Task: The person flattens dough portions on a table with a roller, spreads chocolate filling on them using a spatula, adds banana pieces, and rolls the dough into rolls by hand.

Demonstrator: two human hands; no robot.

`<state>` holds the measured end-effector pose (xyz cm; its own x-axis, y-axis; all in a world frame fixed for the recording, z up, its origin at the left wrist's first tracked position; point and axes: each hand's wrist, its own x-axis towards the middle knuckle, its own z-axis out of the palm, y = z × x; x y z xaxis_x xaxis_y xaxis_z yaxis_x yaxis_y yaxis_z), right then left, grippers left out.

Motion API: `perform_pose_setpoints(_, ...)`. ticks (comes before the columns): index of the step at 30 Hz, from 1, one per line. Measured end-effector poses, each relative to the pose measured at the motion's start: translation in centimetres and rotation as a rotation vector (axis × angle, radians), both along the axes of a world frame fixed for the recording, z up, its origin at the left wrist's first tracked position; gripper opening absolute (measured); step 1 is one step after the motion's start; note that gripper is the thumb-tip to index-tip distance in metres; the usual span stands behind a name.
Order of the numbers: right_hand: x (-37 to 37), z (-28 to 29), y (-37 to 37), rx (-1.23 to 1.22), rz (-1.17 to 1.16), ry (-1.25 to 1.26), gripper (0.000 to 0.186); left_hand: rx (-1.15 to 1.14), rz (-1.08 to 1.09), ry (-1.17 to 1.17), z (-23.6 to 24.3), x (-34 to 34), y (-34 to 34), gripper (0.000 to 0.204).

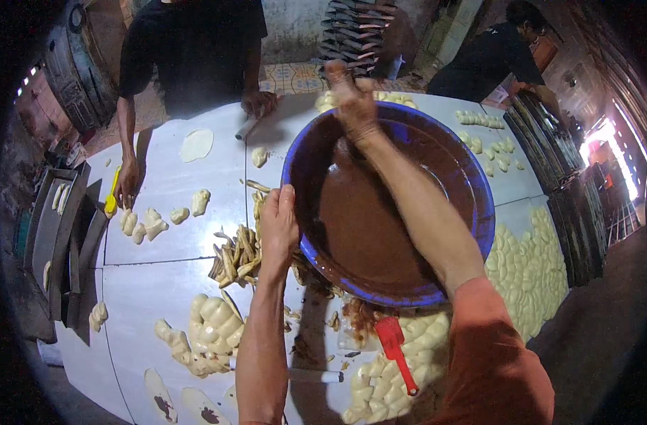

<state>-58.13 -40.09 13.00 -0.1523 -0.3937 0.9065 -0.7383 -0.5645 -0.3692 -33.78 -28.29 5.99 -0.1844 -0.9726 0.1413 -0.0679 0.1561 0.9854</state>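
My left hand [279, 223] grips the left rim of a large blue basin [486, 205] holding a smooth brown mixture [359, 227]. Above the basin's far part, my right hand [352, 99] is closed, on what I cannot make out, with the forearm crossing over the mixture. Cut banana-like pieces [235, 258] lie in a pile left of the basin. Below it are a red plastic scraper [389, 333], a white rolling tube [316, 375] and pale dough lumps [214, 322].
Tiled table [175, 290]; co-worker at upper left [185, 57], hands at dough pieces [153, 223] and a tube [245, 129]; another co-worker [479, 64] at upper right by dark metal trays [543, 142]. A yellow scraper [112, 191] and trays [47, 234] lie left, many dough balls [525, 269] right.
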Motion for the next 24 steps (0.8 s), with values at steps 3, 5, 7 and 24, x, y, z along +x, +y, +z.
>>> perform_pose_setpoints(3,14.0,5.6,12.0,0.516,0.637,-0.392,0.048,0.149,-0.068,0.011,1.1,3.7,0.1,0.039)
perform_pose_setpoints(5,10.0,4.3,19.5,0.593,0.553,-0.185,0.056,0.116,-0.051,0.042,1.1,1.5,0.3,0.042)
perform_pose_setpoints(7,6.6,6.0,24.8,0.778,0.777,-0.731,0.063,0.082,0.006,0.037,1.4,1.4,0.6,0.045)
perform_pose_setpoints(24,-2.9,6.8,25.5,0.533,0.143,-0.83,0.06,-0.023,-0.007,-0.01,2.4,1.6,0.7,0.043)
